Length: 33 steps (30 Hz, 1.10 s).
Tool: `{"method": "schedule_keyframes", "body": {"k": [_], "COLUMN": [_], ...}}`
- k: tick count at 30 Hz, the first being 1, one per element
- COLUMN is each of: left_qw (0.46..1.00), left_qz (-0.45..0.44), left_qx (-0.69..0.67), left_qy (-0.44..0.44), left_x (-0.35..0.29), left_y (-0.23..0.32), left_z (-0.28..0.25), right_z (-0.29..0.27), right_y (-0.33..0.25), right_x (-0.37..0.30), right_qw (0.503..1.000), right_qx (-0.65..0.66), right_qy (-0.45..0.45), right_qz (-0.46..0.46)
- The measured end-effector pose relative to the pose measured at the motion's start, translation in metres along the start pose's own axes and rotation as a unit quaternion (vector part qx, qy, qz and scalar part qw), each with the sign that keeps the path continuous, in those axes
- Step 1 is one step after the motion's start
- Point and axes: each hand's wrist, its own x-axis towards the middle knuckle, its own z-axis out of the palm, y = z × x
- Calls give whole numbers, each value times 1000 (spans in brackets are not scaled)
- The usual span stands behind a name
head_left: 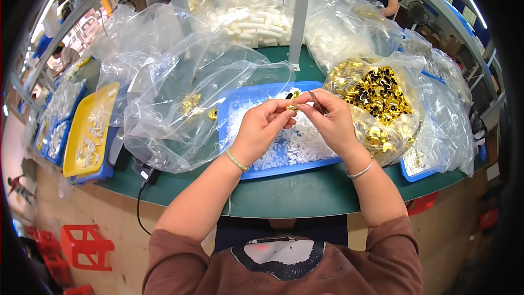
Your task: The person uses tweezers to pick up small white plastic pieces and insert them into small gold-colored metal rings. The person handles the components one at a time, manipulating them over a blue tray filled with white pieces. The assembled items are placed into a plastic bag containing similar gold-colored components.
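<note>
Both my hands meet over a blue tray (284, 170) holding many small white plastic pieces (305, 145). Between the fingertips of my left hand (261, 127) is a small shiny gold piece (293, 107). My right hand (334, 122) is closed, its fingertips at the same gold piece. A thin dark tool (315, 101), perhaps tweezers, sticks out from the right fingers; its tip is too small to make out. Just right of the tray, an open clear bag (376, 150) is full of shiny gold pieces (385, 98) with dark sides.
On the left lies a large crumpled clear bag (164, 131) with a few gold pieces, beyond it a yellow tray (111, 98). White cylinders (256, 24) are heaped at the back behind a grey post (299, 16). A black box (143, 173) with a cable sits near the green table's (295, 199) edge.
</note>
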Motion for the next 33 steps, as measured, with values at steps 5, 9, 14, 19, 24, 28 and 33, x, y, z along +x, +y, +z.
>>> {"method": "schedule_keyframes", "body": {"k": [5,9,14,19,24,28,33], "left_qw": [972,942,997,999,1000,1000,1000], "left_qz": [114,157,14,-9,-21,-23,-15], "left_qx": [203,296,75,36,16,4,9], "left_qy": [35,35,21,4,-3,-3,-2], "left_x": [0,-2,0,0,0,1,1], "left_y": [-3,4,-1,-5,-4,-2,-3], "left_z": [2,2,2,0,-1,0,-3], "right_z": [-8,-5,-6,-6,-3,1,7], "right_y": [3,-1,3,-1,4,3,3], "right_x": [1,0,0,-1,-1,-2,-3], "right_qw": [996,999,997,996,988,971,981], "right_qx": [5,-9,-56,-69,-112,-169,-146], "right_qy": [-41,-40,-50,-56,-36,-11,11], "right_qz": [81,31,-15,-14,-97,-167,-131]}}
